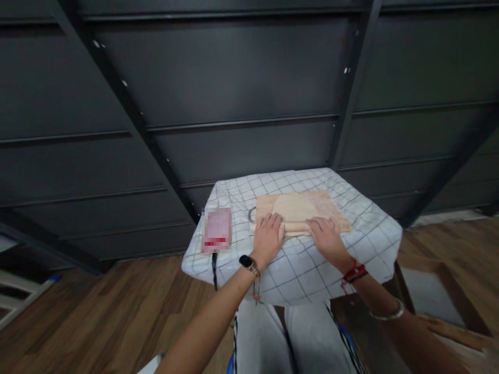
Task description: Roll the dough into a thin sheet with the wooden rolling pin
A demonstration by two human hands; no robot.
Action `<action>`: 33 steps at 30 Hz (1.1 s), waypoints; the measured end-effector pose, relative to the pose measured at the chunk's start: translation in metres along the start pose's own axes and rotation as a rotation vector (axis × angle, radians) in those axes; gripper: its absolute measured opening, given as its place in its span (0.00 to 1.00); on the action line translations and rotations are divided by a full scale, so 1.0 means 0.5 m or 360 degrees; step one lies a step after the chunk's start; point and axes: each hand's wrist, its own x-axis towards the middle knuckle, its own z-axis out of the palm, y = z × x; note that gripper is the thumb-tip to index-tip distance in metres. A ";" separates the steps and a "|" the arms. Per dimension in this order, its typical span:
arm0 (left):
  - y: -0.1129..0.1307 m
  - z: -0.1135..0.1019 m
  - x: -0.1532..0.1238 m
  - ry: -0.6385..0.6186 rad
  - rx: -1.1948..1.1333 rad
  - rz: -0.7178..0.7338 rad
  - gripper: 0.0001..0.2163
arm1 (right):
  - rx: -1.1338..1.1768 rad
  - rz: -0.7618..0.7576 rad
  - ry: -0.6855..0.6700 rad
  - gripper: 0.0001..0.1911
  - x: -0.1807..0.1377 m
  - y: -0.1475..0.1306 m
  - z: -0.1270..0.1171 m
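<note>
A round flat piece of pale dough lies on a wooden board on a small table covered by a white checked cloth. A wooden rolling pin lies across the near edge of the dough. My left hand rests palm down on the pin's left end, fingers stretched flat. On the pin's right end my right hand lies flat in the same way. A black watch is on my left wrist, red threads on my right.
A pink, blurred-out flat object lies on the cloth left of the board, with a dark cord hanging over the table edge. A dark metal panelled wall stands behind the table. Wooden floor surrounds it, and my legs in light trousers are beneath.
</note>
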 end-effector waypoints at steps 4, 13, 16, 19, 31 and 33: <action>-0.008 0.008 0.061 -0.0065 0.0044 0.0037 0.19 | 0.0086 -0.0119 -0.0193 0.13 0.048 0.061 -0.005; -0.028 0.045 0.206 -0.0272 0.0054 0.0204 0.18 | 0.0051 0.0028 -0.0427 0.17 0.096 0.157 0.008; -0.028 0.056 0.250 -0.0267 0.0139 0.0176 0.18 | -0.0001 0.0086 -0.0524 0.23 0.125 0.153 0.008; -0.022 0.053 0.258 -0.0368 0.0207 0.0091 0.18 | 0.0027 0.0170 -0.0636 0.26 0.138 0.150 0.006; -0.019 0.025 0.228 -0.0567 0.0144 0.0052 0.21 | -0.0050 0.0044 -0.0444 0.22 0.116 0.123 0.002; -0.012 0.025 0.226 -0.0558 0.0142 0.0035 0.20 | -0.0080 0.0134 -0.0504 0.22 0.107 0.109 -0.009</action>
